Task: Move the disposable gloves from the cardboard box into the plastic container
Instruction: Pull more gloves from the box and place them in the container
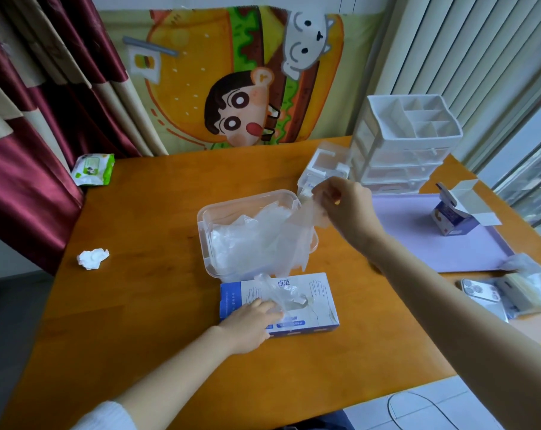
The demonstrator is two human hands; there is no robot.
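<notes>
The grip of the right hand (340,201) is closed in a fingertip pinch on one end of a thin, translucent disposable glove (300,225), held above the far right corner of the clear, rectangular plastic container (247,197). The glove hangs slack from the pinch and its lower part drapes over the container's right rim, some of it apparently outside. Inside the container lies a loose heap of gloves (241,243), rising close to the rim. Just on the near side of the container, the blue-and-white cardboard box (315,305) lies flat on the orange-brown wooden surface (154,305). The left hand (250,321) rests on the box top with fingers extended, holding nothing, beside the slot from which the next glove (275,290) stands up. Step in hand, as judged: depositing the held glove. To do it well, carry the pinch toward the container's centre before lowering, so the trailing film folds inside and does not hang over the rim. Release only once it has settled on the heap, since film this light probably clings to skin or drifts. The left hand's pressure should keep the light box from lifting at the following pull.
</notes>
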